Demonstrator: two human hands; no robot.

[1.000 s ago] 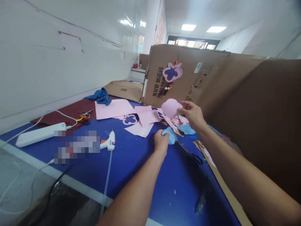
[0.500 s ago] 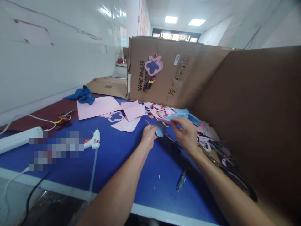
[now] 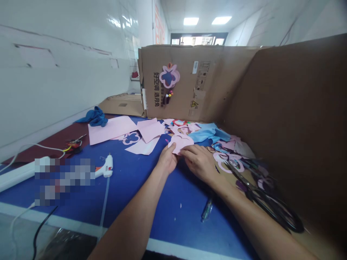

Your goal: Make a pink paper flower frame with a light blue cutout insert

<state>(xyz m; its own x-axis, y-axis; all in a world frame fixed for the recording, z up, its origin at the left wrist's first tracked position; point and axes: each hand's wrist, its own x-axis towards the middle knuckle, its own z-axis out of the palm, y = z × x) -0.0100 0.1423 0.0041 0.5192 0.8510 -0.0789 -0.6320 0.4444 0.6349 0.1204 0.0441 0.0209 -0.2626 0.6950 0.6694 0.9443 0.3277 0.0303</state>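
Left hand pinches pink cutout | right hand grips its near edge | I'd guess light, bendy, crease-prone; hold by edges

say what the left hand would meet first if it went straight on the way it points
Beyond the held pink cutout, the left hand would probably meet the pink paper scraps first; depth is unclear.

On my feed, cutout looked matt paper, box matt cardboard, glue gun smooth plastic, scissors metal-bladed, rag wrinkled cloth, wall glossy.
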